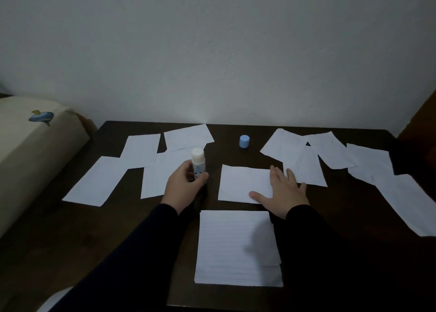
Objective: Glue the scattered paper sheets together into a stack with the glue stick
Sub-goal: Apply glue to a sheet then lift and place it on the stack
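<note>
- Nearest you, the stack (238,248) lies on the table (118,229).
- Your left hand (182,186) grips the glue stick (198,164) (uncapped, upright).
- Your right hand (286,191) rests flat, fingers spread, on a sheet (243,181).

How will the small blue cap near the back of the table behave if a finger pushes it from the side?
The blue cap stands upright on its own on the dark table, clear of the sheets. It looks small and hollow, so probably light; a push would likely slide it. Its sides look round, so if tipped over it may roll.
</note>
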`<state>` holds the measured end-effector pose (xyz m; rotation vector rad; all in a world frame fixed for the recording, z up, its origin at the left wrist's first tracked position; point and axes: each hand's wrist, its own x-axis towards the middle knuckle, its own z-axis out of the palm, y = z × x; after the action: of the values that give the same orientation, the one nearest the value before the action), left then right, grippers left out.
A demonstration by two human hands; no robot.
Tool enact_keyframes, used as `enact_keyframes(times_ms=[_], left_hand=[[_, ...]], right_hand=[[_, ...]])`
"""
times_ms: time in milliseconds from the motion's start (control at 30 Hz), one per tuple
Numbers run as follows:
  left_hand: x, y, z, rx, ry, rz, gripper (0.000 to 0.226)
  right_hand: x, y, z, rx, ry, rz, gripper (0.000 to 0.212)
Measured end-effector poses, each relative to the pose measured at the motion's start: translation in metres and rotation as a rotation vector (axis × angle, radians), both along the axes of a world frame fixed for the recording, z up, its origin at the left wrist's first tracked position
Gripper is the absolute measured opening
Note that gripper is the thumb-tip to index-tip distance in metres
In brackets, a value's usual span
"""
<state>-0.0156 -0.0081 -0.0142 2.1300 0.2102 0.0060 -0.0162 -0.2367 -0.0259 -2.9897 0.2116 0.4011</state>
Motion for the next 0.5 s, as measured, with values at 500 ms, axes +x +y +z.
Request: enact_keyframes(times_ms=[500], left_hand=[[-0.02, 0.006, 0.013, -0.07, -0.07, 0.056, 0.047]], right_hand=[[-0.014, 0.011, 0.017, 0.565, -0.37, -0.183, 0.044]])
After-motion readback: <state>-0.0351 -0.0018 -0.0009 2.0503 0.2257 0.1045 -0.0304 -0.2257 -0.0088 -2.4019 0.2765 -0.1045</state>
